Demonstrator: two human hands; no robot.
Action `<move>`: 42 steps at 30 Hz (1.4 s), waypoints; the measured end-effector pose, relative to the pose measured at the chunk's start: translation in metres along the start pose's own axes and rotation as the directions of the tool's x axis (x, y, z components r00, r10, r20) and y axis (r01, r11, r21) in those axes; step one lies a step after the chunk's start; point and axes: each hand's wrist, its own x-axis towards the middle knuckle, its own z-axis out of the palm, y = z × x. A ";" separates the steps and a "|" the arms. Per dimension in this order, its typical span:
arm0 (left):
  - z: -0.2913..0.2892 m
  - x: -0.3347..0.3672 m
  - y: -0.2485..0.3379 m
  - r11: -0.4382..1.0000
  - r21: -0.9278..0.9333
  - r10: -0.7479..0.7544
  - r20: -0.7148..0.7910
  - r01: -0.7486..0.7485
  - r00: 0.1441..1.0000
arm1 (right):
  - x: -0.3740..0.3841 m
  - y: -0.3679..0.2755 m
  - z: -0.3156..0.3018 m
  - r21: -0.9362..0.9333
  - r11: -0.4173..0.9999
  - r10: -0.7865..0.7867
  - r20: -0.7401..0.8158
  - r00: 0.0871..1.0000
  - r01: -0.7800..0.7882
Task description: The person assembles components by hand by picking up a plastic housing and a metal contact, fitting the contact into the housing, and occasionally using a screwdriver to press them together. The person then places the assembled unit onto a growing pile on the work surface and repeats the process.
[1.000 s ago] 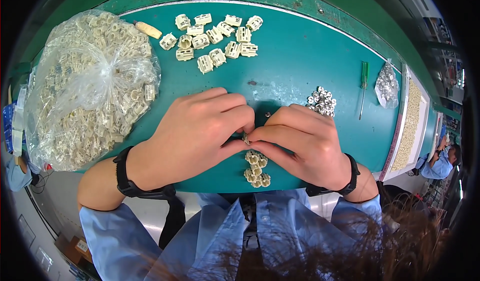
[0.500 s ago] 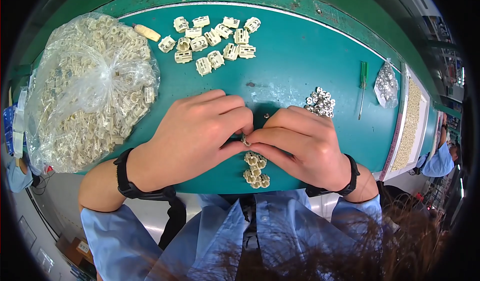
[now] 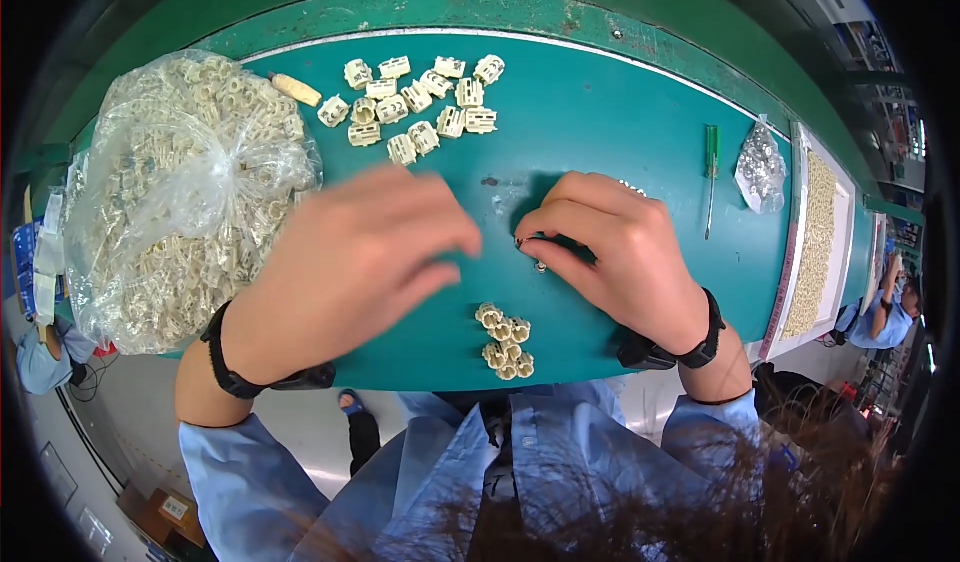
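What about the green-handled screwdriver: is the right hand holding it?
No, the screwdriver lies on the green table beside a small clear bag, apart from the right hand.

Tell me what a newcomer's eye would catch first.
Probably the bulging clear bag of cream parts, at the left of the green bench. Next, the blurred left hand, thumb and fingers parted, near the middle, facing the right hand. A green-handled screwdriver lies toward the right.

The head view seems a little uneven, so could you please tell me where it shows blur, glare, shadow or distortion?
In the head view, the left hand is blurred, the right hand sharper; head view again, whitish glare on the clear bag, shadow on the green tabletop beside the right hand, the white far edge bowed.
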 end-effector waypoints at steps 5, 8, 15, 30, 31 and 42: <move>0.000 0.008 -0.009 0.935 0.265 -0.141 -0.326 0.234 0.935 | 0.001 -0.003 0.001 0.091 0.995 0.043 0.029 0.999 -0.046; 0.004 0.006 -0.016 0.934 0.241 -0.183 -0.312 0.264 0.932 | -0.001 -0.002 0.004 0.060 0.998 -0.002 0.023 1.000 0.001; 0.001 0.003 -0.016 0.946 0.184 -0.211 -0.271 0.266 0.939 | 0.001 0.000 0.000 0.180 0.982 0.049 0.061 0.997 -0.060; 0.029 0.002 0.002 0.972 -0.226 -0.058 0.012 0.059 0.998 | -0.004 -0.006 0.002 0.025 1.000 0.013 0.016 1.000 -0.014; 0.027 0.002 0.002 0.969 -0.237 -0.063 0.026 0.067 0.998 | -0.004 -0.006 0.002 0.025 1.000 0.011 0.016 1.000 -0.012; 0.036 -0.001 -0.002 0.987 -0.159 -0.016 0.018 0.018 1.000 | -0.004 -0.004 0.006 0.025 0.999 -0.030 -0.003 1.000 0.030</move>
